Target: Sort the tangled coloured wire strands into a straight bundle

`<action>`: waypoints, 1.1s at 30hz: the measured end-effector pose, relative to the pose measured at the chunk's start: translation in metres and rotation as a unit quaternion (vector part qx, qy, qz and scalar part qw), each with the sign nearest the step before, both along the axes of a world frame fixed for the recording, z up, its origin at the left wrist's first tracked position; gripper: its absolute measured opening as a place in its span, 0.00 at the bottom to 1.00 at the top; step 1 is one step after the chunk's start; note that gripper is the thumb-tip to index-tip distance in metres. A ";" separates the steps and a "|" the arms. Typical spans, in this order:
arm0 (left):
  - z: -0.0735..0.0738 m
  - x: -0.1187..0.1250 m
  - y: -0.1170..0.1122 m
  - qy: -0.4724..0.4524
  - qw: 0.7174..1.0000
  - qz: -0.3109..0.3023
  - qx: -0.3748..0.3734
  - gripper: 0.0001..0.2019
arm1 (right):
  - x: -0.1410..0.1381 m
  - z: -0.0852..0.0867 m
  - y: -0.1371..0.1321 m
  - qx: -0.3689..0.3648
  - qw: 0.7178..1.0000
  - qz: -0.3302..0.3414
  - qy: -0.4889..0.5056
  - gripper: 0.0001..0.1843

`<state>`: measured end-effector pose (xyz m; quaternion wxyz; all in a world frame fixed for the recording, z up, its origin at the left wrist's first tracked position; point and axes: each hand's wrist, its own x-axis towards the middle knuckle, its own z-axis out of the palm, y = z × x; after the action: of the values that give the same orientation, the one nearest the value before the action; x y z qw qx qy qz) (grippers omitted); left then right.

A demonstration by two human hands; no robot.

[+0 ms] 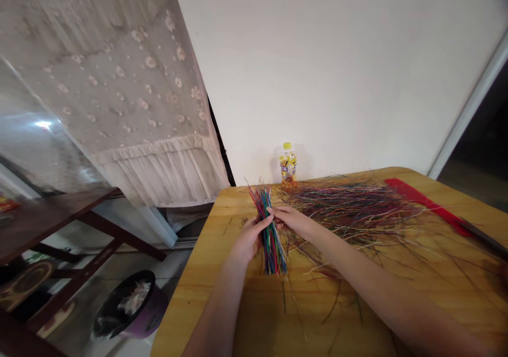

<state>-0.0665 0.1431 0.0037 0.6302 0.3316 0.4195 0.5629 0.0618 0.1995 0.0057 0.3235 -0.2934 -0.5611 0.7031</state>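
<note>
A bundle of thin coloured wires (pixel 273 254), mostly red, blue and green, stands slightly tilted over the wooden table. My left hand (pixel 251 236) wraps round it from the left, its thumb lying across the front. From the right, my right hand (pixel 291 220) pinches the same bundle near the middle, its fingertips by the left thumb. The fingers behind the bundle are hidden. To the right spreads a large loose pile of similar wires (pixel 353 203), with single strands scattered in front of it.
A yellow-capped bottle (pixel 288 165) stands at the table's back edge by the wall. Right of the pile lies a red flat strip-like object (pixel 431 203) with a dark end. A purple bin (pixel 145 312) stands on the floor, left of the wooden table (pixel 198 288). A dark table (pixel 51 219) is farther left.
</note>
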 end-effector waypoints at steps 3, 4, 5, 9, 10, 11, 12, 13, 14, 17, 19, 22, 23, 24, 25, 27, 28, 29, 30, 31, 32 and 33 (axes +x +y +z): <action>0.001 0.000 -0.001 0.004 1.000 0.014 -0.017 0.16 | -0.002 0.001 -0.005 -0.012 1.000 0.001 0.012 0.27; 0.002 -0.001 -0.002 0.005 0.999 0.007 -0.034 0.16 | -0.002 0.001 -0.006 -0.012 1.000 0.010 0.015 0.26; 0.002 -0.002 -0.003 0.005 0.998 -0.010 -0.054 0.16 | -0.003 0.000 -0.007 -0.010 1.000 0.025 0.016 0.26; 0.005 -0.004 -0.008 -0.010 0.989 -0.115 -0.089 0.16 | -0.003 -0.001 -0.010 0.011 0.997 0.080 0.013 0.25; 0.007 -0.003 -0.009 -0.010 0.989 -0.126 -0.076 0.17 | -0.002 0.001 -0.011 0.012 0.997 0.080 0.011 0.24; 0.008 -0.002 -0.010 -0.006 0.990 -0.126 -0.060 0.17 | 0.000 0.003 -0.010 0.012 0.997 0.077 0.008 0.24; 0.009 -0.001 -0.011 0.002 0.992 -0.119 -0.046 0.18 | 0.001 0.006 -0.009 0.018 0.997 0.071 0.004 0.23; 0.010 0.000 -0.011 0.013 0.994 -0.108 -0.033 0.19 | 0.004 0.009 -0.008 0.032 0.998 0.059 -0.002 0.22; 0.011 0.001 -0.012 0.025 0.995 -0.096 -0.021 0.19 | 0.006 0.012 -0.006 0.053 0.998 0.036 -0.009 0.21; 0.014 0.003 -0.011 0.023 0.998 -0.064 0.000 0.18 | 0.010 0.018 0.000 0.156 0.984 -0.086 -0.029 0.17; 0.015 0.004 -0.010 -0.023 0.998 -0.059 -0.014 0.18 | 0.010 0.018 0.003 0.218 0.965 -0.136 -0.046 0.16; 0.016 0.004 -0.007 -0.109 0.989 -0.067 -0.075 0.17 | 0.008 0.015 0.002 0.266 0.947 -0.158 -0.081 0.16; 0.017 0.004 -0.006 -0.129 0.985 -0.064 -0.090 0.17 | 0.006 0.013 0.000 0.279 0.940 -0.173 -0.091 0.17; 0.018 0.004 -0.006 -0.145 0.983 -0.055 -0.098 0.17 | 0.005 0.013 -0.002 0.296 0.930 -0.192 -0.102 0.19; 0.018 0.004 -0.006 -0.156 0.982 -0.043 -0.100 0.18 | 0.004 0.012 -0.004 0.317 0.918 -0.211 -0.112 0.20; 0.019 0.004 -0.005 -0.167 0.981 -0.016 -0.097 0.18 | 0.003 0.013 -0.009 0.360 0.895 -0.234 -0.124 0.23; 0.019 0.003 -0.005 -0.166 0.982 -0.004 -0.095 0.18 | 0.002 0.014 -0.011 0.378 0.885 -0.240 -0.129 0.23; 0.019 0.003 -0.005 -0.162 0.982 0.009 -0.096 0.18 | 0.002 0.016 -0.014 0.394 0.877 -0.242 -0.135 0.23; 0.018 0.003 -0.004 -0.157 0.983 0.021 -0.097 0.18 | 0.001 0.017 -0.017 0.407 0.869 -0.242 -0.140 0.21; 0.017 0.003 -0.004 -0.149 0.983 0.034 -0.099 0.17 | 0.001 0.019 -0.020 0.419 0.863 -0.242 -0.146 0.21; 0.017 0.002 -0.003 -0.143 0.984 0.047 -0.100 0.17 | 0.000 0.020 -0.023 0.431 0.858 -0.236 -0.153 0.20; 0.015 0.002 -0.003 -0.138 0.984 0.058 -0.098 0.17 | -0.002 0.022 -0.026 0.443 0.853 -0.222 -0.165 0.19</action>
<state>-0.0643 0.1404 0.0191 0.6781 0.1622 0.4001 0.5948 0.0603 0.1733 0.0273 0.4697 -0.3473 -0.7781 0.2308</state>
